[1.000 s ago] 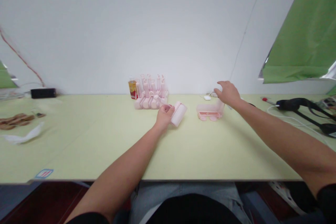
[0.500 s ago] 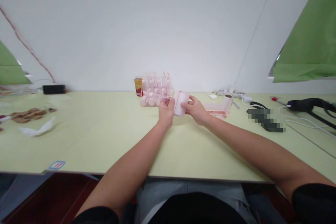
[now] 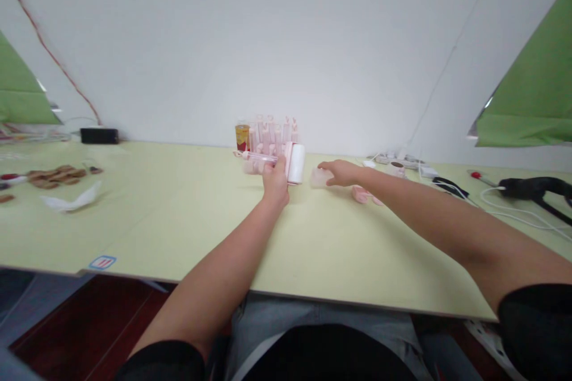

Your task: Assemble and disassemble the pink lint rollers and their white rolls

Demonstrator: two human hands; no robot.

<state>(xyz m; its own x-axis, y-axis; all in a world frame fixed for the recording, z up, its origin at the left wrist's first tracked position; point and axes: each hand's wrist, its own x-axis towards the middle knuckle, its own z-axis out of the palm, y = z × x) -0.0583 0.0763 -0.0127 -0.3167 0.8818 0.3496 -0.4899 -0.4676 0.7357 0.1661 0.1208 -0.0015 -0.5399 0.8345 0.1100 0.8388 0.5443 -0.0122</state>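
My left hand [image 3: 274, 181] is closed around the pink handle of a lint roller [image 3: 295, 163], whose white roll points right and sits bare. My right hand [image 3: 339, 172] lies just to the right of it, fingers curled on a translucent pink cover [image 3: 320, 177] that rests on the table. Behind the roller stands a cluster of several more pink lint rollers [image 3: 270, 134]. A pink holder [image 3: 363, 194] lies partly hidden behind my right forearm.
A small yellow and red bottle [image 3: 242, 137] stands by the roller cluster. A power strip and white plugs [image 3: 395, 161], a black tool with cables [image 3: 531, 187] sit at right. Brown bits [image 3: 58, 175] and white scrap [image 3: 71, 201] lie at left on the green table [image 3: 179, 220].
The translucent cover has come off the roll; my right hand carried it away to the right and down to the table. My left hand moved the roller slightly back. The camera tilted.
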